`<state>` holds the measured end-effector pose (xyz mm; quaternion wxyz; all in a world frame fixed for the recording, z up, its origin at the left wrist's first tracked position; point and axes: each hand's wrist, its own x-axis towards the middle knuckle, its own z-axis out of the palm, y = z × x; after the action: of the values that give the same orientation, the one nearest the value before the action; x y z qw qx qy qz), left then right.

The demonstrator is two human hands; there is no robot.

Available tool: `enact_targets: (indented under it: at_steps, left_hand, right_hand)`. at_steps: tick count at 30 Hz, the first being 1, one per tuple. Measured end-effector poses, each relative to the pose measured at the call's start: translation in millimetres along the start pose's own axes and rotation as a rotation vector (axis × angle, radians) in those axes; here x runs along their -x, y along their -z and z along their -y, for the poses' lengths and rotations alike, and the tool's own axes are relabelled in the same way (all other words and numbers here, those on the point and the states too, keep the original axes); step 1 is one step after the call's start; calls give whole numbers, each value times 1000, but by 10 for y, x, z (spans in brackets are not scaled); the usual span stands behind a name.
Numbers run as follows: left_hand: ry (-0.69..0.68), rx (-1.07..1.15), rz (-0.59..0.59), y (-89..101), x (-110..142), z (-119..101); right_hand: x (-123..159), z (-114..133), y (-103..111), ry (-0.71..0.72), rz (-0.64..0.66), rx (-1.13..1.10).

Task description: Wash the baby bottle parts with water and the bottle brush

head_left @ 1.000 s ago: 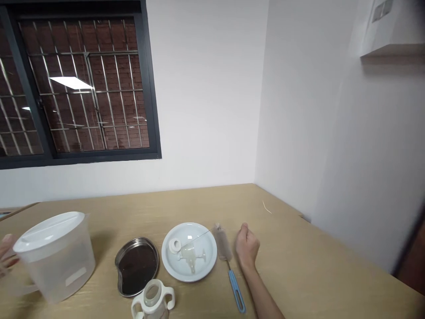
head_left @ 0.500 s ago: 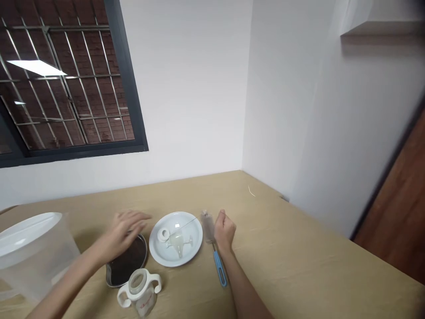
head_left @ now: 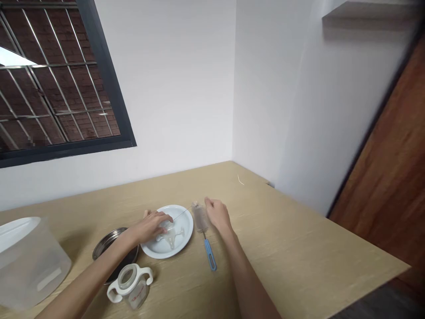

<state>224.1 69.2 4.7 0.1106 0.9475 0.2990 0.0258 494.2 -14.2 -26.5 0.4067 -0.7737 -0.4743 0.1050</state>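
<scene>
Tan tabletop | nipple just right of my left hand, loosely spread | right hand curled beside brush | grips unclear

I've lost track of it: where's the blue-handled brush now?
In the head view, the brush lies right of the white plate, beside the right hand.

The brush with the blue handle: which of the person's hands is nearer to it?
The right hand, close beside the bristles of the brush, on their right. The left hand is farther off, to their left, over the white plate.
</scene>
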Motion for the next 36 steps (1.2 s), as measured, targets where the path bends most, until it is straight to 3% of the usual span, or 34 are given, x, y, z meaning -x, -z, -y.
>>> enact_targets:
  at_steps: [4,7,11,16,22,25,29,36]
  left_hand:
    - [-22,-58,3,-90,-26,23]
    - [-17,-84,-8,-103,-22,-5]
    - [-10,-74,-33,-43,-4,-68]
    - [47,21,-112,119,90,-106]
    - [128,382,-294,250,430,-90]
    - [170,491,-431,231,637,-54]
    - [160,724,-604,169,885,16]
    - [280,906,-625,13,1232,152]
  right_hand:
    - [174,-6,247,2,364,124]
    - [317,26,315,-21,640,258]
    - [395,129,247,-10,766,450]
    - [375,137,151,-7,652,511]
    - [349,29,225,13,501,374]
    - [323,11,262,27,443,285]
    - [249,4,215,48,262,260]
    - [129,-29,96,-81,82,264]
